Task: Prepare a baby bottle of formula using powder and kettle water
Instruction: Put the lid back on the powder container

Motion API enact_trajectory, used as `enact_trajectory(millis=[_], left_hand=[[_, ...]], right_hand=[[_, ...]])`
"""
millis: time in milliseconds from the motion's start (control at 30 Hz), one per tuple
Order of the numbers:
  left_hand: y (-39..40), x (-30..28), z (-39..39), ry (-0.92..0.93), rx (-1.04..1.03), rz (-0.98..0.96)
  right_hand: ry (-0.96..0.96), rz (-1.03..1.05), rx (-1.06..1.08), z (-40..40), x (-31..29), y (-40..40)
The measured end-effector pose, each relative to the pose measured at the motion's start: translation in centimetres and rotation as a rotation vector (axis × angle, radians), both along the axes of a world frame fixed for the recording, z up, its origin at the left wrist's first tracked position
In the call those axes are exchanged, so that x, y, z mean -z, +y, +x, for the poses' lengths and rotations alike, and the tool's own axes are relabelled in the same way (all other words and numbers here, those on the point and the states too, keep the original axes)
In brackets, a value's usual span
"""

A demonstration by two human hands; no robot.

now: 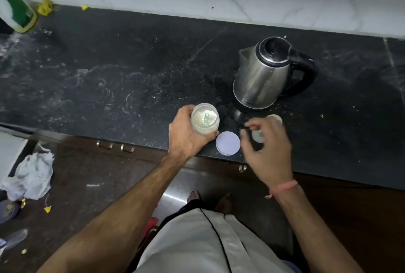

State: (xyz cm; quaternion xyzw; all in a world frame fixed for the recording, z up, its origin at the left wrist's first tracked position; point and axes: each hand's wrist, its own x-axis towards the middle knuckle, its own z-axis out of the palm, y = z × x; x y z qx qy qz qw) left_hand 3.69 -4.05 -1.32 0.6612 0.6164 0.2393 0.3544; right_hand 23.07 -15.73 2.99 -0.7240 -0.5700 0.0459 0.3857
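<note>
Nearest you, your left hand (188, 134) is wrapped around an open powder jar (205, 119) standing at the front edge of the dark counter (109, 79). Its fingers curl round the jar's side, so the grip sits on the wall, below the rim. The jar is clear and looks like light plastic, filled nearly to the top with pale powder, with a small scoop (207, 118) half buried in it. Judged from this, it should feel light but top-open, so keep it upright and hold the body, not the rim.

Just to the right of the jar, its flat round lid (228, 143) lies on the counter.

Your right hand (267, 143) hovers loosely spread, motion-blurred, over a small pale round piece (257, 136); whether the fingers touch it cannot be told. Another pale round shape (275, 118) peeks out beyond that hand; whether either belongs to the baby bottle is unclear.

Farther back stands a steel kettle (263, 75), lid closed, black handle to the right. Expect weight if full and a possibly hot body; take it by the handle only.
</note>
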Motion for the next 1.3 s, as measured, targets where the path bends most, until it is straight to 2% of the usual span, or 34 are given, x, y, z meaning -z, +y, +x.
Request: enact_trajectory(millis=[100, 200, 367, 467, 567, 633, 667, 867, 967, 1033, 1133, 1300], left_hand=[[0.3, 0.0, -0.3, 0.016, 0.017, 0.002], [0.3, 0.1, -0.4, 0.013, 0.017, 0.017], [0.6, 0.6, -0.4, -0.011, 0.021, 0.000], [0.8, 0.9, -0.7, -0.023, 0.024, 0.003], [0.6, 1.0, -0.7, -0.046, 0.026, 0.007], [0.6, 1.0, -0.8, -0.054, 0.034, 0.007], [0.7, 0.9, -0.8, -0.059, 0.041, 0.011], [0.9, 0.8, -1.0, -0.064, 0.048, -0.011], [0.9, 1.3, -1.1, -0.092, 0.052, -0.020], [0.9, 1.8, -1.3, -0.110, 0.061, -0.016], [1.0, 2.6, -1.6, -0.107, 0.074, 0.001], [1.2, 3.5, -1.8, -0.097, 0.105, 0.054]], right_hand=[[-0.147, -0.501, -0.139, -2.2, 3.0, 1.6], [-0.213, -0.717, -0.137, -3.6, 5.2, 2.8], [-0.259, -0.642, -0.039, -3.9, 4.1, 2.6], [-0.061, -0.501, 0.076, -4.2, 1.5, 1.8], [0.199, -0.197, 0.106, -4.7, -1.4, 2.3], [0.252, -0.024, 0.081, -4.9, -2.3, 3.5], [0.239, -0.009, 0.044, -4.9, -2.4, 4.3], [-0.011, -0.383, -0.272, -5.5, -1.4, 8.6], [-0.102, -0.433, -0.368, -5.0, -1.1, 9.6], [-0.240, -0.473, -0.427, -5.1, -1.3, 9.9], [-0.494, -0.499, -0.433, -5.6, -1.3, 10.3], [-0.571, -0.703, -0.360, -5.8, -2.9, 10.5]])
